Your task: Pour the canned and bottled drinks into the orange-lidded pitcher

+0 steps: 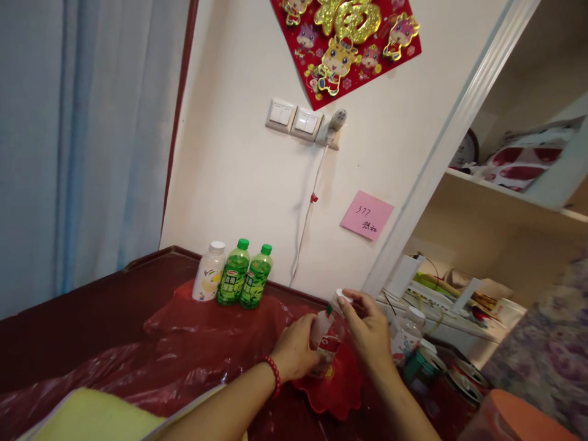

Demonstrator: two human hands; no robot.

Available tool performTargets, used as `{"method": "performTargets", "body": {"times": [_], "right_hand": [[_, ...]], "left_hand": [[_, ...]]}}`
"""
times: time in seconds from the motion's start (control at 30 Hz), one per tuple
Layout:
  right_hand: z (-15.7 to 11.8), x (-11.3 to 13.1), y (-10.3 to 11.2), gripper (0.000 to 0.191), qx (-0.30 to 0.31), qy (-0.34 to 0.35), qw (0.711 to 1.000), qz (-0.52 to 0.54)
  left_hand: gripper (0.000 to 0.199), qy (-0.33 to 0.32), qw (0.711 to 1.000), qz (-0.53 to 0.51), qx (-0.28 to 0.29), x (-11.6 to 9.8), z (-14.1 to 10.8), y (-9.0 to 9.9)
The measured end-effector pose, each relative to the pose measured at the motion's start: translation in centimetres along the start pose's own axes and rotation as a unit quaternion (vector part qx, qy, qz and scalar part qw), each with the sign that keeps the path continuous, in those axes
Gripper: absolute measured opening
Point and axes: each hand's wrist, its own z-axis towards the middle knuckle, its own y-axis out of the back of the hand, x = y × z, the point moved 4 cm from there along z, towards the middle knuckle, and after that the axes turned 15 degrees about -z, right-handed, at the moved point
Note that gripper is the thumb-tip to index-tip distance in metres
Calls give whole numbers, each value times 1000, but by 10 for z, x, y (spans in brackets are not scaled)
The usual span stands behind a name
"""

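My left hand (pixel 296 349), with a red bead bracelet on its wrist, is wrapped round the body of a clear bottle (pixel 329 346) with a red and white label. The bottle stands tilted over a red scalloped dish (pixel 333 392). At the bottle's top, my right hand (pixel 367 324) has its thumb and fingers closed on a white cap (pixel 343 296). Whether the cap is still joined to the bottle neck cannot be made out.
Two green bottles (pixel 233 278) and a white-capped bottle (pixel 210 272) stand against the wall on red plastic sheeting (pixel 184 343). Right of my hands are another white-capped bottle (pixel 407 334) and several cans (pixel 422 367). Yellow cloth (pixel 101 416) lies front left.
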Motion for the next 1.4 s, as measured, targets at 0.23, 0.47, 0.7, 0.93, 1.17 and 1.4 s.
{"method": "performTargets", "body": {"times": [0.23, 0.47, 0.7, 0.93, 1.17, 1.4], "right_hand": [[-11, 4, -1, 44, -53, 1, 999, -7], [-21, 3, -6, 45, -96, -11, 995, -2], [-20, 11, -4, 43, -96, 11, 995, -4], [-10, 11, -1, 39, -71, 17, 997, -13], [-5, 0, -3, 48, -42, -23, 998, -37], [-8, 4, -2, 52, -8, -30, 999, -23]], "left_hand": [[60, 2, 1000, 14, 4, 0, -1, 1], [59, 8, 1000, 15, 9, -4, -3, 2], [60, 8, 1000, 8, 13, -3, -3, 3], [59, 15, 1000, 3, 3, -4, -5, 3], [60, 15, 1000, 7, 3, -3, -5, 2], [61, 26, 999, 17, 12, -1, -5, 1]]}}
